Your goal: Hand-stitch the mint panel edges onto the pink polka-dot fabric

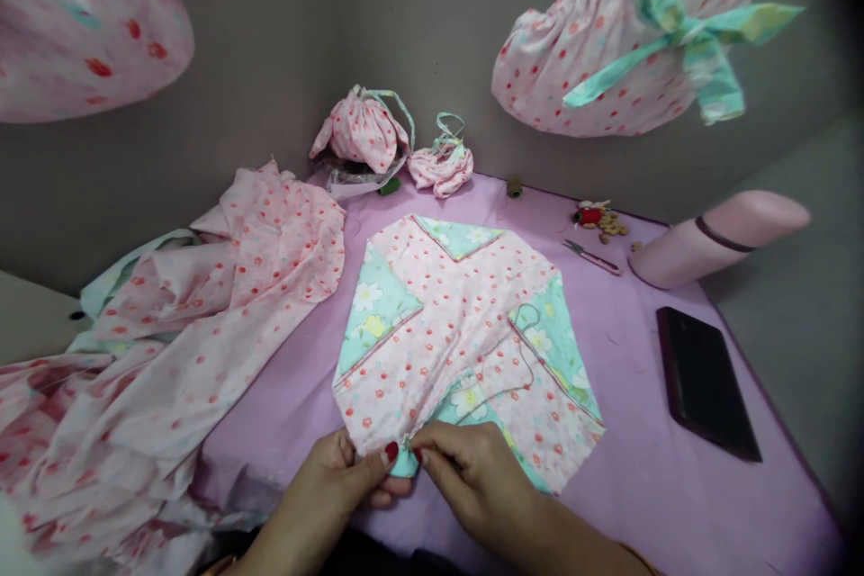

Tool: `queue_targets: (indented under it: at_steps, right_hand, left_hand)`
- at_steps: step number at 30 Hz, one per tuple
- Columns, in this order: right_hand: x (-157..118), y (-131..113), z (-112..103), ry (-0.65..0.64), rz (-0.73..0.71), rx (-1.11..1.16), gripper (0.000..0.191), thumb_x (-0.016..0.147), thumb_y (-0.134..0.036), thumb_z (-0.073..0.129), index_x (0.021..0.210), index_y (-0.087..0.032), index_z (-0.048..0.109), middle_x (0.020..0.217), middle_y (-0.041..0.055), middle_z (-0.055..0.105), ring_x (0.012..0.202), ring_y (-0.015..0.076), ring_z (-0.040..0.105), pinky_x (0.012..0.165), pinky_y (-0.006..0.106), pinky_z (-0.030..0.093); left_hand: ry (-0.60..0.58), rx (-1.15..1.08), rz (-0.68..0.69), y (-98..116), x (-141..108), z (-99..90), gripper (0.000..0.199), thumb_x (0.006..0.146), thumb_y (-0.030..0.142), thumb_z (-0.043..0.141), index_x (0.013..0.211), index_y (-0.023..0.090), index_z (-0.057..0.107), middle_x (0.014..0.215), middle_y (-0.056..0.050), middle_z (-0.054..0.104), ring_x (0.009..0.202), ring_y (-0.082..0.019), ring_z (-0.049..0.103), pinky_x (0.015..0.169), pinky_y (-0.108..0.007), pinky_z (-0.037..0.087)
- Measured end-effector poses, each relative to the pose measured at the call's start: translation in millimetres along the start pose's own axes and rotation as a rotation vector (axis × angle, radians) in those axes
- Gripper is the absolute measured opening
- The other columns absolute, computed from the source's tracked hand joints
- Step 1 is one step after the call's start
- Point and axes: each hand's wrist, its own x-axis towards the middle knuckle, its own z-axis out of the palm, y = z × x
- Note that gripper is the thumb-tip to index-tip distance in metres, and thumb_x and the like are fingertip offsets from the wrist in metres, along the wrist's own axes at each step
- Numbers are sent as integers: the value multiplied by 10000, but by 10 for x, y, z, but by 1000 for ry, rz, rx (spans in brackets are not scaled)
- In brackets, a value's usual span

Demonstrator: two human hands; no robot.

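Observation:
An eight-sided pink floral fabric piece (445, 306) with mint-green flowered corner patches lies spread before me. At its near edge, my left hand (355, 471) is closed, pinching the cloth between thumb and fingers. The fabric is bunched and creased there, with a bit of mint cloth showing between the hands. My right hand (472, 472) is also closed, its thumb and forefinger pinching the same gathered spot; whether a needle is between them is hidden. A dark thread (503, 391) runs loosely from near the right hand across the piece and loops over the right-hand patch (557, 351).
Crumpled pink fabric (256, 261) is heaped at left. Drawstring pouches (364, 130) sit at the back; another pouch (607, 45) hangs above. On the right are thread snips (592, 257), a pink bottle (715, 238) and a dark phone (706, 382). A purple cloth (627, 486) covers the table.

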Motion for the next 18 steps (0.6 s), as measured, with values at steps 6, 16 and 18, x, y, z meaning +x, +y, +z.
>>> queue_targets:
  at_steps: [6, 16, 18]
  right_hand:
    - [12, 37, -2, -33, -6, 44, 212, 854, -131, 415, 847, -173, 623, 709, 0, 641, 635, 113, 583, 591, 196, 407]
    - [7, 55, 53, -12, -62, -70, 183, 870, -153, 363, 829, -185, 538, 699, 2, 603, 621, 119, 557, 573, 197, 388]
    - [-5, 45, 97, 27, -46, -100, 142, 857, -164, 353, 865, -177, 494, 679, 16, 595, 592, 135, 550, 546, 212, 384]
  left_hand:
    - [-15, -23, 0, -24, -10, -18, 285, 629, 390, 714, 747, 132, 692, 629, -35, 723, 571, -135, 640, 529, -193, 460]
    - [-35, 8, 7, -14, -18, -7, 286, 627, 401, 711, 732, 136, 696, 624, -31, 721, 568, -136, 635, 535, -195, 460]
    - [-39, 22, 6, -22, -16, -11, 286, 631, 404, 705, 726, 134, 699, 617, -34, 722, 561, -138, 631, 536, -200, 457]
